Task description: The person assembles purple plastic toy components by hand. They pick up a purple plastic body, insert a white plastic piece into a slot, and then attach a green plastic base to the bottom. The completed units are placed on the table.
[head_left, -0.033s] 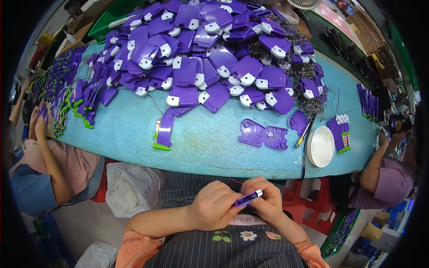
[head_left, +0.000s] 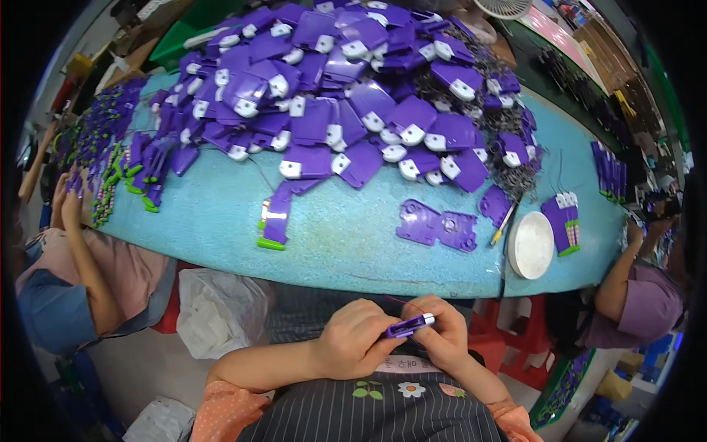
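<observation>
Low over my lap, just off the table's near edge, I hold a purple plastic casing with a white end (head_left: 406,327) in both hands. It is seen edge-on, and a dark hollow shows along its side. The fingers of my left hand (head_left: 359,333) are closed around its purple end. My right hand (head_left: 440,333) pinches it near the white end. A thin reddish wire (head_left: 395,300) runs up behind my fingers; where it joins is hidden. On the table beyond lie joined flat purple shell pieces (head_left: 437,225) and a purple piece with a green end (head_left: 277,215).
A big heap of purple-and-white casings (head_left: 317,121) covers the table's far side. To the right are a white round dish (head_left: 530,246), a yellow-tipped screwdriver (head_left: 498,234) and a fanned stack of casings (head_left: 564,223). People sit at both sides. A white plastic bag (head_left: 221,313) stands left.
The view has shifted slightly. The casing is tipped a little, so more of its dark hollow side shows. Both hands keep their hold.
</observation>
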Demonstrator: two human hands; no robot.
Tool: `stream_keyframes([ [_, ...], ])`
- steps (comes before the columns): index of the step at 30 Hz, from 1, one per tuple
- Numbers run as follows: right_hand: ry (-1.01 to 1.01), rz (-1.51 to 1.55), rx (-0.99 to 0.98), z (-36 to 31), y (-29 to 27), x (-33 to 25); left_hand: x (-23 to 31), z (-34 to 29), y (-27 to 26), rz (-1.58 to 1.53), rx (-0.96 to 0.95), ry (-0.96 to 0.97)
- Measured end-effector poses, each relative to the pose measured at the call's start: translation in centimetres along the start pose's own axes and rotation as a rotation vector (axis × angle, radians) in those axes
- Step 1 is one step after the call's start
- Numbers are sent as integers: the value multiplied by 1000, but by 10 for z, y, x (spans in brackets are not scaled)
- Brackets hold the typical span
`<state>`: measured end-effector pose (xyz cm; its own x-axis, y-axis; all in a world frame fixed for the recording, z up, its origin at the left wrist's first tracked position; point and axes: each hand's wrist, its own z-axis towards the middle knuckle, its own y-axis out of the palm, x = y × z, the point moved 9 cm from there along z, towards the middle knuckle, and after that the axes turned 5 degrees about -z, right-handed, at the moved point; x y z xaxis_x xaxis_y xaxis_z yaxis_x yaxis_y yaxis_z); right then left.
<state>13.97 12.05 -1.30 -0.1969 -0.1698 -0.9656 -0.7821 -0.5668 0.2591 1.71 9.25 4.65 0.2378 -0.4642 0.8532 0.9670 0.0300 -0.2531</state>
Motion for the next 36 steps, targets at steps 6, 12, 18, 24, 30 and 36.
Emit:
stream_keyframes([
  [6, 96, -16, 14, -7, 6, -9, -1, -1, -2, -45, 22, -53],
  [12, 252, 424, 181, 12, -20, -13, -1, 31, 5, -108, -137, -172],
  [18, 259, 496, 188, 13, -22, -6, -1, 54, 20, 80, -295, -198],
  [24, 57, -74, 269, -1, -31, -43, -15, 45, 29, 101, -334, -108],
  [30, -702, -473, 998, -31, -171, -191, -47, 93, -99, 801, 250, -237],
  [36, -200, -1083, 790, 14, -265, -147, -75, 94, -109, 1013, 226, -195],
])
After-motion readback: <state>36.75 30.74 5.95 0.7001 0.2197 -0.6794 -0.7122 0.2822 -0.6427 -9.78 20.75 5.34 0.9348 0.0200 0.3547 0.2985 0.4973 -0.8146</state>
